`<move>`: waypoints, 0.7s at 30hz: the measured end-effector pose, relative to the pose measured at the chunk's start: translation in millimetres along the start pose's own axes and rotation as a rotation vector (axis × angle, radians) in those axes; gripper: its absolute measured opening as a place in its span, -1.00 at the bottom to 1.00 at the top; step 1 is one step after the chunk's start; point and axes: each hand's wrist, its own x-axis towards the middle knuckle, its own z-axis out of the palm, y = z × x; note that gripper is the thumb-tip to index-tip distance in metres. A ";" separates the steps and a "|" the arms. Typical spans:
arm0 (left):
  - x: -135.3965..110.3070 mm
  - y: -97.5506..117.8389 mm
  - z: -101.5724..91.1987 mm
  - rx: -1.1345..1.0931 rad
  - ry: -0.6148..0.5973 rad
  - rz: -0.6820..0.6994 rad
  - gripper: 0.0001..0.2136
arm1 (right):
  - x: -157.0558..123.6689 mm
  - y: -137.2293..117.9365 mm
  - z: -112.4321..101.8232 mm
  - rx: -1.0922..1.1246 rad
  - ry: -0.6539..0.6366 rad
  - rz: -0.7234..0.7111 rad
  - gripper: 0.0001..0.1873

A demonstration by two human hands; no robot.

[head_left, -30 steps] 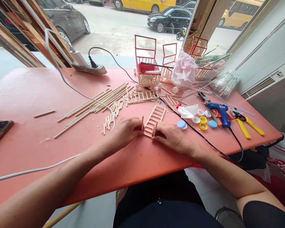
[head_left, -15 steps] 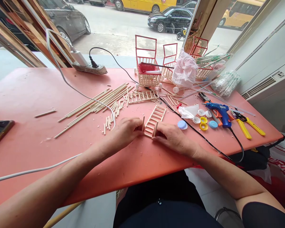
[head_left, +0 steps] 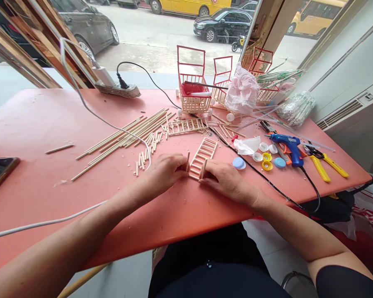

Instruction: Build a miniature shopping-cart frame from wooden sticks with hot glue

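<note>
A small ladder-like frame of wooden sticks [head_left: 206, 150] lies flat on the table between my hands. My left hand [head_left: 165, 169] is closed on a short wooden stick [head_left: 188, 160] that stands upright at the frame's near left corner. At the near right corner, my right hand [head_left: 225, 179] pinches another upright short stick [head_left: 203, 169]. The fingertips hide the lower ends of both sticks, so I cannot tell whether they are joined to the frame. Just beyond lies a second ladder-like frame [head_left: 186, 126].
Long sticks [head_left: 121, 138] and cut pieces [head_left: 153, 142] lie left of centre. A stick-built cart [head_left: 194, 99] stands at the back. Rightward are bottle caps [head_left: 266, 165], a blue glue gun [head_left: 287, 145], yellow-handled pliers [head_left: 328, 163] and a black cable [head_left: 257, 174]. A white cable [head_left: 96, 120] crosses the left side.
</note>
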 end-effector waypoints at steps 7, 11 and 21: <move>-0.3 -1.6 1.3 -0.016 0.003 0.014 -0.91 | 0.2 1.9 1.0 -0.011 0.008 -0.009 -0.92; -0.3 -1.1 0.8 -0.022 0.002 0.019 -0.91 | -0.7 0.9 0.8 -0.010 0.014 -0.005 -0.91; 0.1 -7.7 -2.4 -0.064 -0.025 0.035 -0.95 | -2.7 -3.8 -1.0 -0.019 0.020 0.018 -0.90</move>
